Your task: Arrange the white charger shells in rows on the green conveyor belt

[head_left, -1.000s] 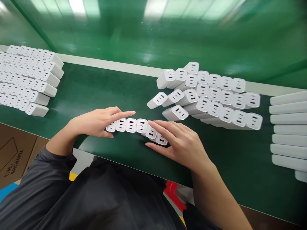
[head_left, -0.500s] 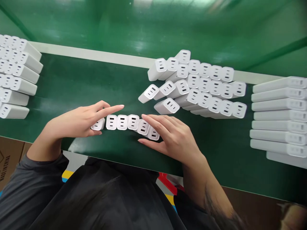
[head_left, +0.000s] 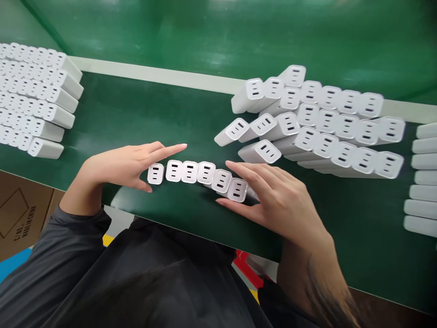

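Observation:
A short row of white charger blocks (head_left: 189, 172), with port slots on their upturned ends, stands on the green table in front of me. My left hand (head_left: 128, 166) is just left of the row's leftmost charger (head_left: 155, 174), index finger stretched out above it and thumb below, spread apart. At the other end, my right hand (head_left: 280, 193) reaches around the last chargers (head_left: 236, 190) with thumb and fingers apart. Part of one more charger shows beneath its palm. Whether the right fingertips touch the chargers I cannot tell. The right part of the row bends toward me.
Beyond my right hand stands a looser group of similar chargers (head_left: 327, 120), some tilted. Neat rows of them (head_left: 37, 100) fill the far left. More white blocks (head_left: 423, 191) lie stacked at the right edge. A cardboard box (head_left: 23, 214) sits below the table's left edge.
The view has swung left, so everything sits farther right. My left thumb and fingers have drawn off the leftmost charger, which now shows fully. More of a charger shows under my right palm.

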The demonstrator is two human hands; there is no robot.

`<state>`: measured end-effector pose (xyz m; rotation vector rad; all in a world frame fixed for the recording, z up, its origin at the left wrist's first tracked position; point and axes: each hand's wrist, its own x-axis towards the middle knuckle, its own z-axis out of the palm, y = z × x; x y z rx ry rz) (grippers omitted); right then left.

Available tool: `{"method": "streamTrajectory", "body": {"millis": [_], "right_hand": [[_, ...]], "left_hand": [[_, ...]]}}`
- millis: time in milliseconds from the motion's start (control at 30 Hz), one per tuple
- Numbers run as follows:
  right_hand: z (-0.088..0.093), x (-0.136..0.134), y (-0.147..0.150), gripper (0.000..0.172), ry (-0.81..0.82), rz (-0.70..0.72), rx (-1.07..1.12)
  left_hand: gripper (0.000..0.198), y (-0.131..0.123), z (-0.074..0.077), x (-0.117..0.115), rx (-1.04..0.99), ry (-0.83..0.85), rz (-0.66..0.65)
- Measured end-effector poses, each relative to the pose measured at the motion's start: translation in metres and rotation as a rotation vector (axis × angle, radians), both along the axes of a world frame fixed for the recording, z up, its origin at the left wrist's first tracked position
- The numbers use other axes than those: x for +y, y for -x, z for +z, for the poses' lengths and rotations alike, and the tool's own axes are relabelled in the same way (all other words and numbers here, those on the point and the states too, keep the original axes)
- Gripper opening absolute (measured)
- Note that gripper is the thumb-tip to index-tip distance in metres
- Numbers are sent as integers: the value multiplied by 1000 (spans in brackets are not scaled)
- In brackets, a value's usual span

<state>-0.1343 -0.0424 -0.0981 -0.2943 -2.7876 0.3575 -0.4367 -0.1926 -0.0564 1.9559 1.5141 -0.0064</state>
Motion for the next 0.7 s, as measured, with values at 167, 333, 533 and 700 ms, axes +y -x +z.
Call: {"method": "streamTrajectory", "body": {"millis": [167,333,533,700], "right_hand": [[-1,-1,2,67,-19,25,1],[-1,0,3,65,-20,30,0],[-3,0,3,67,-9,32,-11],[-3,-1,3,65,-7,38,-8]], "left_hand": [[97,-4,-2,2,14,25,6],[95,-9,-3,4,12,25,-17],[91,-13,-5,5,38,7,-23],[94,-12,-4,4,49,26,-31]]}}
